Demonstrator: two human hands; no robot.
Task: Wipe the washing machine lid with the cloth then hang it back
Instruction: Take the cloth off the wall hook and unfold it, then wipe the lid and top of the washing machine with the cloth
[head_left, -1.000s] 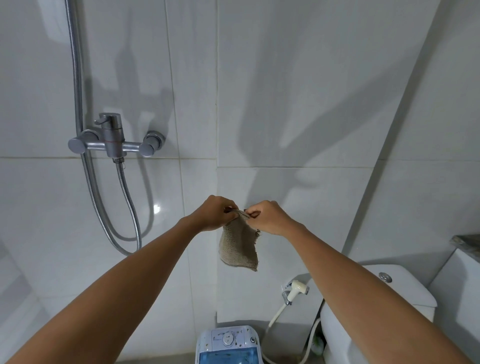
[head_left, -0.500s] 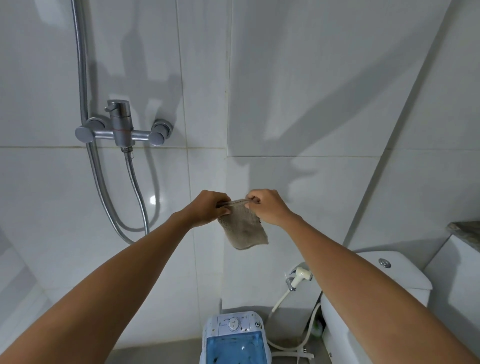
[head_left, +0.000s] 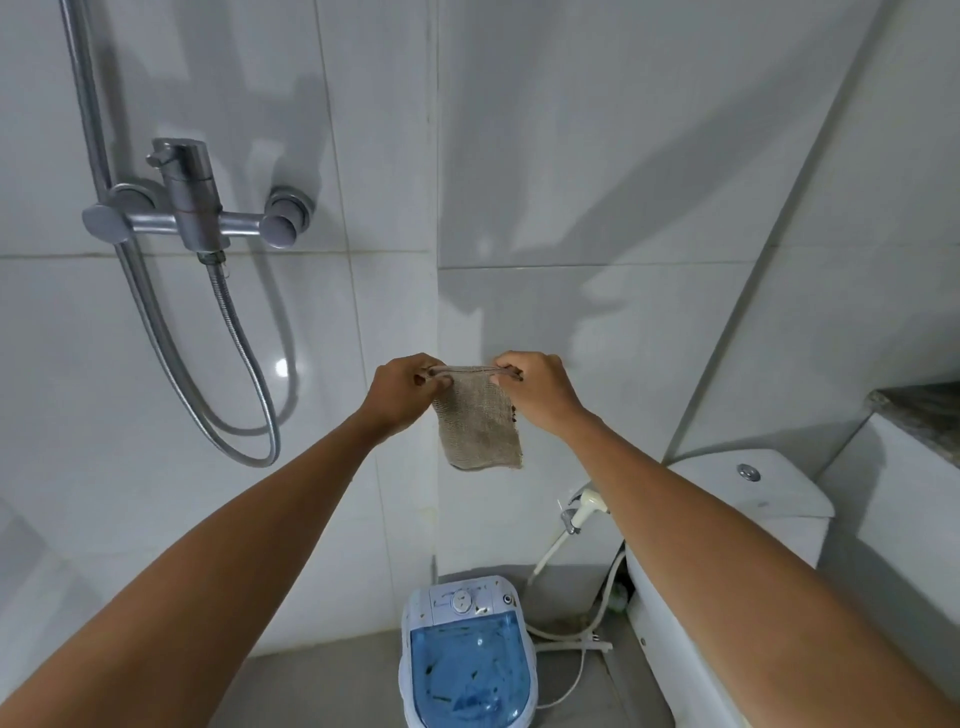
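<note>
At the far left a metal shower hose (head_left: 156, 332) runs down the tiled wall (head_left: 597, 156) and loops back up to the chrome mixer tap (head_left: 195, 218), which is fixed to the wall at the upper left. A tile seam runs level just beneath the tap.

Moving toward the middle, the left hand (head_left: 402, 387) is raised at arm's length in front of the wall, its fingers curled closed and pinching the left end of the cloth's top edge. The cloth (head_left: 478, 418) — a small, coarse, beige-brown piece — hangs down between the two hands, its upper edge drawn taut from one to the other, its lower edge loose and slightly curled. It is held up in the air before the wall corner; whether it touches the wall cannot be told. The right hand (head_left: 537, 389) is likewise closed, gripping the right end of that top edge.

Well below the cloth, on the floor, stands the small washing machine (head_left: 467, 660) — white body, round dial, translucent blue lid (head_left: 467, 680) shut.

To its right a white bidet sprayer (head_left: 589, 501) sits on the wall beside the right forearm, its hose trailing down to the floor. Further right is the white toilet tank (head_left: 769, 499) with a round flush button on top.
</note>
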